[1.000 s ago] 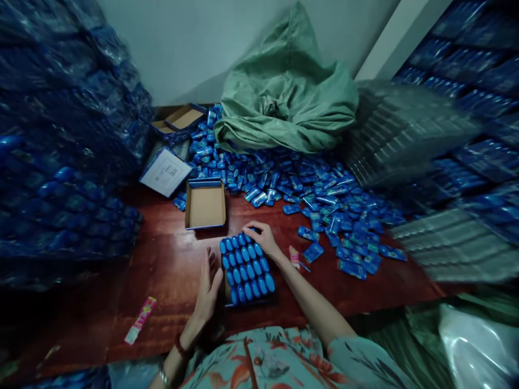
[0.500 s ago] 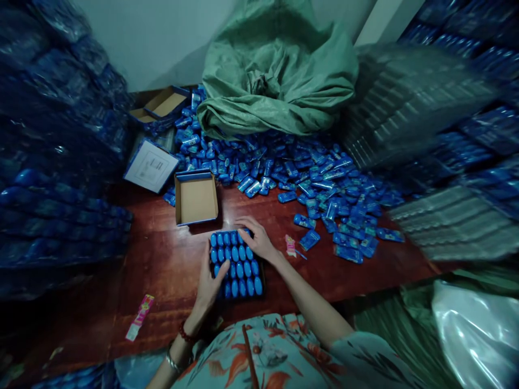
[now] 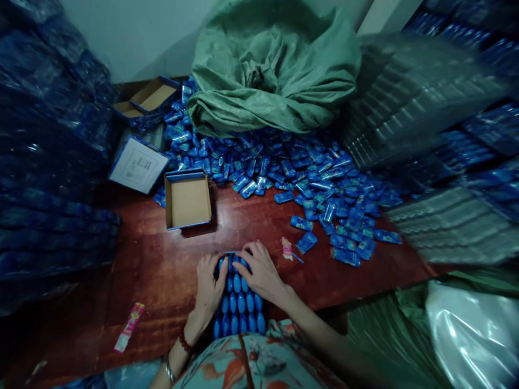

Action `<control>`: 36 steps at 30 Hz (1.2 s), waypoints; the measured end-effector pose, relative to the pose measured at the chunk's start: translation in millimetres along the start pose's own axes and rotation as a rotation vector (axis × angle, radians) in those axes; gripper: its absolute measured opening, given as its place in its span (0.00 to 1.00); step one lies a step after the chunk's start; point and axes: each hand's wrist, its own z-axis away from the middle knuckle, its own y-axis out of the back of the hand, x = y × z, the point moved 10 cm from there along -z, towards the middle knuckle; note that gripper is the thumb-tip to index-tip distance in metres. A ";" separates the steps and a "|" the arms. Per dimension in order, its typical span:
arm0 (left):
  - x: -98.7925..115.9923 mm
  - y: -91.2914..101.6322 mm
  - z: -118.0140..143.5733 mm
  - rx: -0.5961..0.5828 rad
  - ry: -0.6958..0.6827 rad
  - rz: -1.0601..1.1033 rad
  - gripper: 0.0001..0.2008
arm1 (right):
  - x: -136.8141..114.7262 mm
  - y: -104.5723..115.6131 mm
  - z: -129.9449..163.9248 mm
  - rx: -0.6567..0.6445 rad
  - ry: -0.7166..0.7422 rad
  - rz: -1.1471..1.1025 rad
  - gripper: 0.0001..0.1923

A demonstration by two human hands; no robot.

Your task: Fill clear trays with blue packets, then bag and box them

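Observation:
A box packed with rows of glossy blue oval-topped containers [image 3: 241,303] lies right against my body at the table's near edge. My left hand [image 3: 210,283] grips its far left corner, thumb over the tops and fingers along the outer side. Over the far right part, my right hand [image 3: 261,273] is curled, with its fingertips at the far edge. Most of the box's walls are hidden by the hands and the containers. Beyond the hands stands an open shallow cardboard box [image 3: 188,202] with blue sides and a bare brown bottom.
Loose blue packs [image 3: 284,167] are heaped at the back below a green sack [image 3: 271,70]. Clear plastic trays [image 3: 417,102] are stacked at right, wrapped blue packs [image 3: 52,108] at left. A white-faced box [image 3: 138,165] leans at back left. Pink wrappers [image 3: 130,327] lie on the table [image 3: 162,270].
The filled box has come nearer to my body. Both hands have moved with it, and my left hand has shifted to its far end, close to my right hand.

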 end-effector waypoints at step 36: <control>71.9 -46.2 36.8 -0.137 -0.621 -0.480 0.29 | 311.8 233.8 490.0 1.077 -1.707 0.344 0.14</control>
